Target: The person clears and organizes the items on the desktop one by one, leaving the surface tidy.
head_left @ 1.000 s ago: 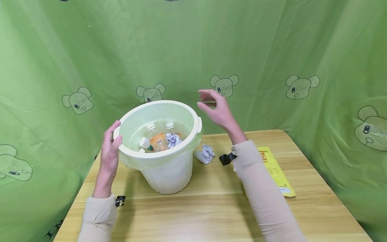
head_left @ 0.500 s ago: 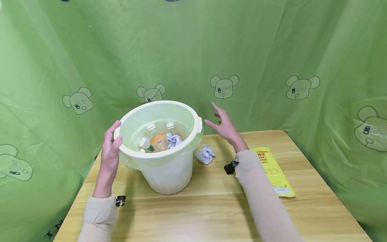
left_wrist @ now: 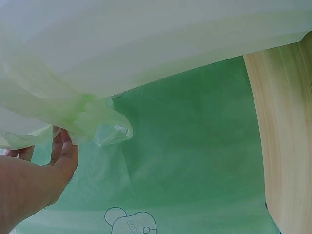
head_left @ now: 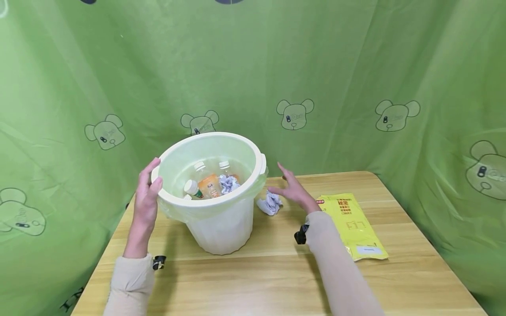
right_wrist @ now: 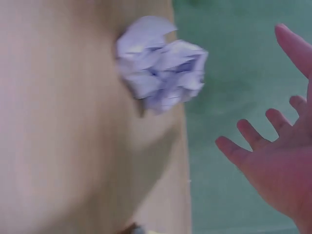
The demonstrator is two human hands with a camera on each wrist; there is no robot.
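My left hand (head_left: 144, 199) grips the left rim of a white trash bin (head_left: 221, 228) lined with a thin pale-green bag (left_wrist: 63, 107). Inside the bin lie plastic bottles (head_left: 192, 188), an orange-labelled package (head_left: 210, 186) and crumpled paper (head_left: 228, 184). On the table, just right of the bin, sits a crumpled paper ball (head_left: 270, 204). My right hand (head_left: 294, 191) hovers beside that ball, thumb and fingers spread. In the right wrist view a gap shows between the hand and the paper ball (right_wrist: 161, 66).
A yellow plastic mailer bag (head_left: 353, 226) lies flat on the wooden table (head_left: 253, 285), right of the right forearm. The table's back edge runs close behind the paper ball. Green curtains (head_left: 336, 66) with mouse-head drawings hang around the table.
My right hand has come down from above the bin's right side to beside the paper ball, its fingers spreading. The left hand and the bin stay in place.
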